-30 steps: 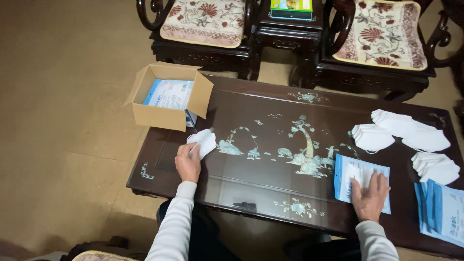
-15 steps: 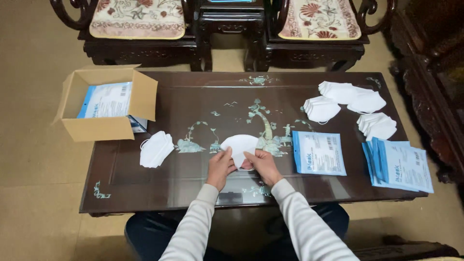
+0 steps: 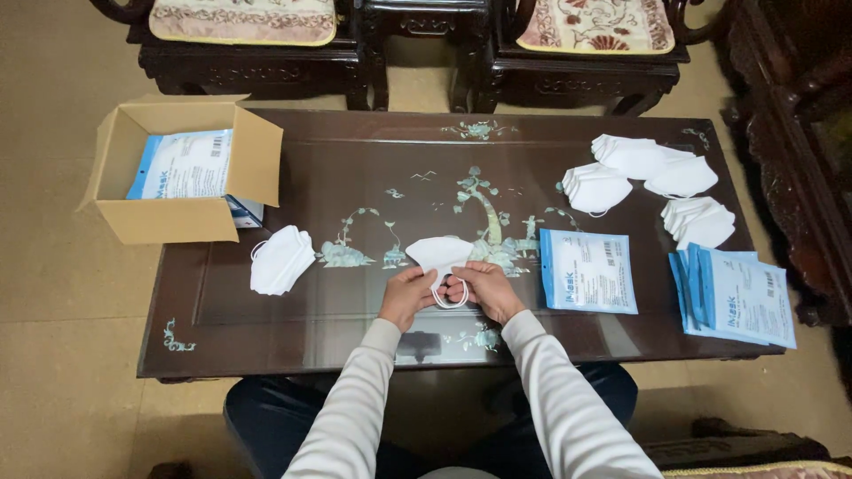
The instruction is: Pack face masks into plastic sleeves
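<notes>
A folded white face mask (image 3: pixel 438 254) lies at the middle of the dark inlaid table (image 3: pixel 355 310), near its front edge. My left hand (image 3: pixel 407 296) and my right hand (image 3: pixel 483 289) both pinch its lower edge and ear loops. A small stack of white masks (image 3: pixel 282 259) rests to the left of my hands. A blue and white mask pouch (image 3: pixel 587 270) lies flat just right of my right hand.
An open cardboard box (image 3: pixel 182 168) with blue pouches stands at the table's left end. Several piles of white masks (image 3: pixel 648 177) sit at the back right. A stack of blue pouches (image 3: pixel 735 294) lies at the right edge. Cushioned wooden chairs (image 3: pixel 244 35) stand behind.
My hands came together from the left stack and the right pouch to the table's middle and took hold of one mask. The view has shifted so the table is centred.
</notes>
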